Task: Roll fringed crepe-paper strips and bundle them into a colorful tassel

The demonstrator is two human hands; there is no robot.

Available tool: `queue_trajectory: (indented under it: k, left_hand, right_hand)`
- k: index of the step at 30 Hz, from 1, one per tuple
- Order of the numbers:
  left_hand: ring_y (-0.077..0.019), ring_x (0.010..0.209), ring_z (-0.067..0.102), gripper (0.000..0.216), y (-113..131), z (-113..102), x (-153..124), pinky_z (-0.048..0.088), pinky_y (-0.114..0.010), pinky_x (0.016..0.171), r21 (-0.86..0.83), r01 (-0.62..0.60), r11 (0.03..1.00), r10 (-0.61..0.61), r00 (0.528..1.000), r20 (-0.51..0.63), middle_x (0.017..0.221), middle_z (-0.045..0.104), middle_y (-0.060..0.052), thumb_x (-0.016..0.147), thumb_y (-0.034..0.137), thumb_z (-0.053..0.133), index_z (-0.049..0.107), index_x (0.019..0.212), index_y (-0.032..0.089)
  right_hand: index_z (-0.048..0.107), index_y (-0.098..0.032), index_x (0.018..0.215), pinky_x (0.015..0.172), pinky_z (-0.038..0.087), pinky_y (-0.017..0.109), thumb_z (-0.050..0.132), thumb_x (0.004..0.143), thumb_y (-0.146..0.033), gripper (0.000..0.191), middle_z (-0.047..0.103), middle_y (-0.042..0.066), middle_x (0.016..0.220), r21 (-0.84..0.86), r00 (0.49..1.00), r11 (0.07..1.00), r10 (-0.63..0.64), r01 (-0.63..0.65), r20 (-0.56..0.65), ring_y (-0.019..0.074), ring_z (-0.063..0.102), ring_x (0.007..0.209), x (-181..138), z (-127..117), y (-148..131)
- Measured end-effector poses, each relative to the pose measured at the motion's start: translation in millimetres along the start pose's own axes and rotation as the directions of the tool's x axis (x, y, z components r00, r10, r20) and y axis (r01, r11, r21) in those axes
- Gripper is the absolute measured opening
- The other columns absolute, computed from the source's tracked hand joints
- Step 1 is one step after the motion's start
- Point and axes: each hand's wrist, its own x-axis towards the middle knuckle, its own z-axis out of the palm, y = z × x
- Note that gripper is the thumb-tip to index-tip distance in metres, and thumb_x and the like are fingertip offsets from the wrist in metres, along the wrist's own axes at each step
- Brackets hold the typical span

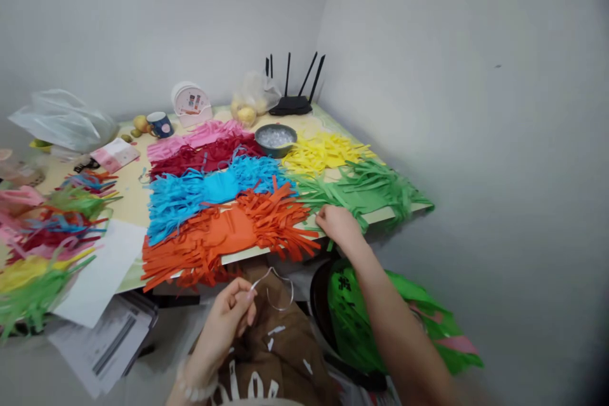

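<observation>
My left hand, closed in a pinch over my lap, holds a thin white ribbon whose free end curls to the right. My right hand is at the table's front edge with its fingers pressed together. It is beside the green fringed strips and the right end of the orange fringed piece. Whatever its fingertips hold is too small to make out. Behind the orange piece lie a blue fringed piece, a dark red one, a pink one and yellow strips.
A grey bowl of clear pieces stands amid the fringes. Behind it is a black router. Mixed coloured fringes and a white sheet lie left. A green bag rests below right, near the wall.
</observation>
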Motion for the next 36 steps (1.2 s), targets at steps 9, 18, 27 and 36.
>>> queue_trajectory:
  k: [9, 18, 27, 36]
  left_hand:
    - [-0.0017, 0.036, 0.033, 0.041, 7, -3, 2, 0.017, -0.018, 0.037, -0.023, -0.155, 0.988, 0.152, 0.985, -0.076, 0.063, 0.063, -0.001, 0.081, 0.052, 0.07, 0.067, 0.085, 0.011]
    - [0.0001, 0.038, 0.02, 0.042, 1, -33, -32, 0.011, -0.018, 0.037, -0.366, -0.05, 0.929, 0.046, 0.999, -0.019, 0.052, 0.04, 0.008, 0.074, 0.049, 0.078, 0.058, 0.07, 0.013]
    - [-0.0013, 0.038, 0.021, 0.04, -3, -48, -50, 0.014, -0.017, 0.037, -0.162, -0.09, 0.983, 0.069, 0.989, -0.13, 0.051, 0.035, 0.011, 0.076, 0.051, 0.075, 0.056, 0.074, 0.015]
    - [-0.0025, 0.04, 0.024, 0.033, -3, -41, -53, 0.018, -0.017, 0.041, -0.018, -0.144, 0.989, 0.142, 0.985, -0.099, 0.051, 0.036, 0.01, 0.086, 0.045, 0.065, 0.053, 0.075, 0.016]
  right_hand:
    - [0.061, -0.021, 0.075, 0.056, 0.05, 0.027, 0.06, 0.086, -0.04, 0.022, 0.064, 0.006, 0.087, 0.679, 0.938, 0.688, -0.347, 0.257, -0.005, 0.0174, 0.06, 0.068, -127, 22, -72]
    - [0.059, -0.02, 0.082, 0.04, 0.05, 0.019, 0.069, 0.089, -0.033, 0.018, 0.067, 0.007, 0.111, 0.935, 0.785, 0.259, -0.513, -0.243, 0.347, 0.0093, 0.059, 0.054, -177, 68, -130]
    - [0.071, -0.019, 0.088, 0.066, 0.047, 0.025, 0.063, 0.092, -0.023, 0.009, 0.064, 0.003, 0.082, 0.765, 0.674, 0.593, -0.674, 0.251, 0.301, 0.0161, 0.061, 0.075, -161, 50, -120]
    - [0.068, -0.02, 0.088, 0.061, 0.041, 0.023, 0.061, 0.095, -0.015, 0.011, 0.059, -0.002, 0.075, 0.658, 0.765, 0.571, -0.644, 0.491, -0.011, 0.0123, 0.053, 0.065, -167, 40, -125]
